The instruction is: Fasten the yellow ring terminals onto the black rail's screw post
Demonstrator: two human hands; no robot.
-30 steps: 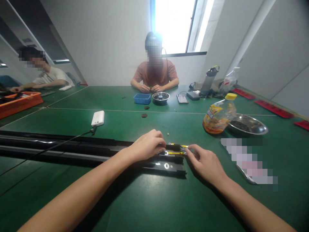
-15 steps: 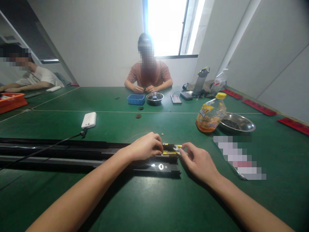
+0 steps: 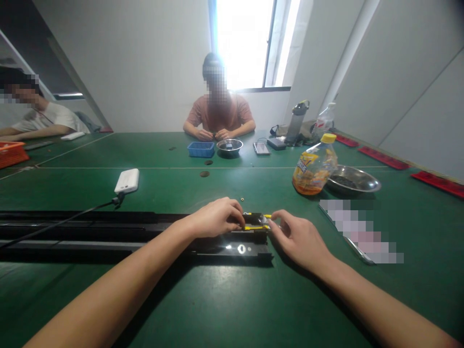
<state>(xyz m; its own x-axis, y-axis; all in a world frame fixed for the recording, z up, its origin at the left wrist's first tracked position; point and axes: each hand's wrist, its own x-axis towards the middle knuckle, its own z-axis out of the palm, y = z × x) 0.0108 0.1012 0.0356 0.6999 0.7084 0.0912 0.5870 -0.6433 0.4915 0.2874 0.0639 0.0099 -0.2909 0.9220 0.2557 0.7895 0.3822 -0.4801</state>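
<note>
Long black metal rails (image 3: 163,251) lie side by side across the table in front of me. At their right end sits a small fitting with yellow edges (image 3: 255,227) and a silver rounded piece (image 3: 262,220) on it. My left hand (image 3: 217,218) reaches over the rails, its fingers curled and closed at the fitting's left end. From the right, my right hand (image 3: 299,238) pinches the silver piece's right side between thumb and fingers. Both sets of fingertips partly hide what they grip. A tiny brass-coloured ring (image 3: 242,199) lies on the table just beyond.
A white power bank (image 3: 126,181) with a black cable crosses toward the rails. To the right are a yellow-capped bottle (image 3: 314,166), a steel bowl (image 3: 368,181) and a blurred flat object (image 3: 357,229). Opposite, a person sits behind a blue basket (image 3: 201,150); another sits at left.
The view has shifted slightly, so most things sit a little farther left. Both hands stay at the fitting, with only slight finger movement at most.
</note>
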